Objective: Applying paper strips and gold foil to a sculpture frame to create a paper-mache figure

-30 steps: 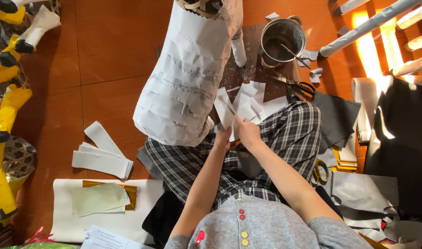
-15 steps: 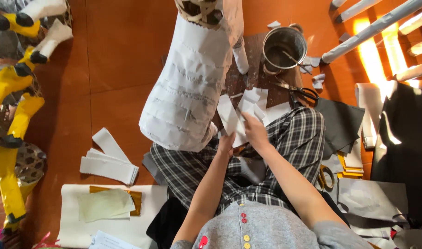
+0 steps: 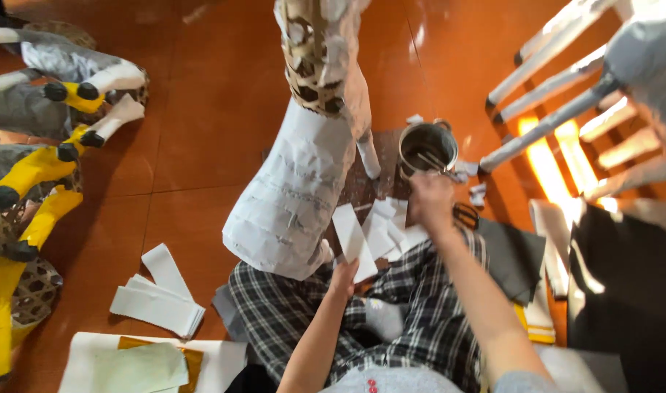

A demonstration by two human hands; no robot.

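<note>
My left hand pinches a white paper strip and holds it upright beside a large woven figure covered in white paper. My right hand is stretched out to a metal pot, its fingers curled on the handle of a brush that rests in the pot. More cut white strips lie on my plaid-clad lap, between the two hands.
Scissors lie right of my right hand, next to dark sheets. A stack of white strips sits on the orange floor at left. Yellow, grey and white figures crowd the left edge. Paper-wrapped frame bars stand at right.
My right hand has left the strip and reached out to the pot and brush. My left hand keeps the strip. The view has tilted forward, so more floor shows.
</note>
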